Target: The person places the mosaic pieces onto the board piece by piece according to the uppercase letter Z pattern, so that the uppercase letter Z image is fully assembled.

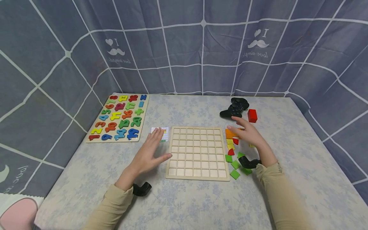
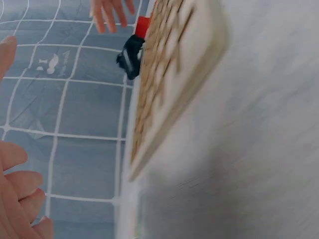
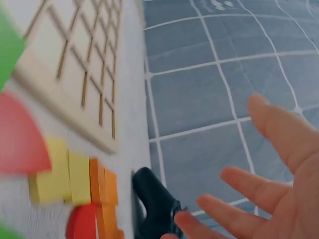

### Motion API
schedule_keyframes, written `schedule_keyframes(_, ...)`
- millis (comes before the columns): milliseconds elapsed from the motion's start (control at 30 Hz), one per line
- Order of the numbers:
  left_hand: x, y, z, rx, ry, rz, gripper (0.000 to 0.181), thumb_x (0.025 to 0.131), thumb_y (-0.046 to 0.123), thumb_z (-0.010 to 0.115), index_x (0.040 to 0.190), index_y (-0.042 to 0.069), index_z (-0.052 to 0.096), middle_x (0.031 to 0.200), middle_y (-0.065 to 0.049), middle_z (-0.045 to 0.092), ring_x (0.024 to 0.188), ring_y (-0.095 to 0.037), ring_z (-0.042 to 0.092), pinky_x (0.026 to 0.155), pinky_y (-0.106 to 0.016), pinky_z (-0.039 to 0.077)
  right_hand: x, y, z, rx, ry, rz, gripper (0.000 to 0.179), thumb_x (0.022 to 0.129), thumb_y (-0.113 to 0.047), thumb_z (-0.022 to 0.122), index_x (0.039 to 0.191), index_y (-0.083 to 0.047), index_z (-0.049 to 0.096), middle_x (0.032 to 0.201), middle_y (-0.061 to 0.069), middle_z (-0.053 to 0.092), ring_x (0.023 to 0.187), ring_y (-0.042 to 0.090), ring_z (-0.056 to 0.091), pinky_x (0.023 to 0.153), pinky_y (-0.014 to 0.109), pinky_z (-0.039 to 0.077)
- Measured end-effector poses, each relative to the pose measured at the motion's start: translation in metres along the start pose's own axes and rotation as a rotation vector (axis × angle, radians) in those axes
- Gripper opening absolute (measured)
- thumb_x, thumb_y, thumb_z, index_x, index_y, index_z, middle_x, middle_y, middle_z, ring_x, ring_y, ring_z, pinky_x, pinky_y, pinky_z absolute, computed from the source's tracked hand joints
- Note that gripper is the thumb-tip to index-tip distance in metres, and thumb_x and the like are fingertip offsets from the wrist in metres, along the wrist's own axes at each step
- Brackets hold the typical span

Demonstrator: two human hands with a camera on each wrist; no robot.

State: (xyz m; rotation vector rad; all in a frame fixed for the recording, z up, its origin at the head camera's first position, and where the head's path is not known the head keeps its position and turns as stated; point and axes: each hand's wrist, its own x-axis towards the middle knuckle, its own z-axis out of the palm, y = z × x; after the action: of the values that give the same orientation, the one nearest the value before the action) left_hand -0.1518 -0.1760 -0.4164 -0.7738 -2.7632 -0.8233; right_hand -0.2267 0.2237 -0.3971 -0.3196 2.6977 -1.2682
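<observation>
My left hand (image 1: 145, 156) is spread over a small printed card (image 1: 165, 135) with a coloured grid, hiding part of it; contact cannot be told. The thumb points toward the left edge of a wooden grid board (image 1: 198, 152), whose square cells hold nothing. Beyond the board's right side, my right hand (image 1: 250, 132) hovers with extended fingers, holding nothing. Orange blocks (image 1: 229, 134) lie under it, partly hidden. Nearer along that side are yellow blocks (image 3: 60, 174), red quarter-round pieces (image 1: 231, 152) and several green blocks (image 1: 235, 174).
A board of coloured numbers and signs (image 1: 113, 138) lies at the back left. A black game controller (image 1: 234, 108) and a red block (image 1: 252, 116) sit at the back right. Black wrist mounts (image 1: 142, 189) stick out under both wrists. A grey-blue curtain (image 1: 187, 48) surrounds the table.
</observation>
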Motion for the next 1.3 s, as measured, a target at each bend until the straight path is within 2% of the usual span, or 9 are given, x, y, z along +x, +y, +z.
schedule_keyframes(100,-0.004,-0.001,0.012,-0.071,-0.027,-0.015,0.089,0.089,0.052,0.057,0.151,0.006,0.012,0.156,-0.010,0.011,0.143,-0.024,0.006,0.115,-0.043,0.011,0.004,0.003,0.006,0.067,0.050,0.039,0.071,0.091,-0.044,0.058,0.144,-0.004,0.035,0.145,0.019,0.035,0.127,0.038,0.038,0.098,0.055,0.040)
schedule_keyframes(233,-0.008,-0.001,0.025,-0.127,-0.056,-0.038,0.089,0.089,0.051,0.058,0.151,0.004,0.015,0.156,-0.013,0.014,0.143,-0.024,0.009,0.114,-0.045,0.016,0.006,0.008,0.014,0.117,0.122,0.079,0.068,0.090,-0.044,0.060,0.139,-0.001,0.043,0.139,0.020,0.044,0.118,0.036,0.047,0.092,0.049,0.047)
schedule_keyframes(300,-0.009,-0.002,0.029,-0.149,-0.070,-0.049,0.089,0.088,0.051,0.058,0.150,0.003,0.016,0.155,-0.013,0.015,0.143,-0.023,0.010,0.114,-0.045,0.016,0.005,0.012,0.018,0.127,0.153,0.097,0.066,0.090,-0.044,0.061,0.136,0.000,0.046,0.135,0.019,0.048,0.112,0.034,0.051,0.088,0.041,0.050)
schedule_keyframes(400,-0.011,-0.002,0.034,-0.172,-0.103,-0.072,0.091,0.087,0.053,0.059,0.150,0.004,0.017,0.155,-0.012,0.016,0.142,-0.021,0.011,0.114,-0.043,0.016,0.006,0.016,0.022,0.144,0.173,0.111,0.061,0.090,-0.041,0.062,0.134,0.000,0.049,0.130,0.018,0.052,0.103,0.029,0.055,0.079,0.029,0.051)
schedule_keyframes(500,-0.014,-0.003,0.036,-0.181,-0.132,-0.080,0.095,0.084,0.055,0.061,0.150,0.005,0.016,0.155,-0.012,0.016,0.142,-0.021,0.013,0.114,-0.042,0.017,0.007,0.020,0.024,0.149,0.178,0.114,0.055,0.089,-0.036,0.063,0.131,-0.001,0.053,0.126,0.017,0.055,0.098,0.027,0.056,0.074,0.023,0.049)
schedule_keyframes(733,-0.019,-0.005,0.037,-0.190,-0.167,-0.071,0.101,0.077,0.057,0.068,0.149,0.002,0.022,0.154,-0.011,0.020,0.141,-0.020,0.018,0.112,-0.042,0.022,0.009,0.030,0.025,0.117,0.141,0.130,0.046,0.089,-0.024,0.066,0.125,0.002,0.057,0.122,0.020,0.057,0.096,0.030,0.053,0.072,0.025,0.047)
schedule_keyframes(1033,-0.020,-0.003,0.036,-0.150,-0.211,-0.038,0.107,0.070,0.061,0.072,0.147,0.002,0.027,0.153,-0.011,0.025,0.140,-0.024,0.022,0.111,-0.042,0.026,0.009,0.042,0.026,0.067,0.109,0.117,0.047,0.085,-0.028,0.071,0.121,0.000,0.061,0.114,0.018,0.062,0.086,0.025,0.052,0.064,0.024,0.046)
schedule_keyframes(1300,-0.017,-0.008,0.037,-0.123,-0.236,-0.006,0.111,0.066,0.060,0.077,0.146,0.000,0.029,0.153,-0.011,0.024,0.140,-0.024,0.021,0.111,-0.045,0.025,0.010,0.043,0.026,0.050,0.079,0.118,0.040,0.084,-0.021,0.071,0.117,0.001,0.063,0.103,0.016,0.063,0.078,0.023,0.052,0.062,0.027,0.045)
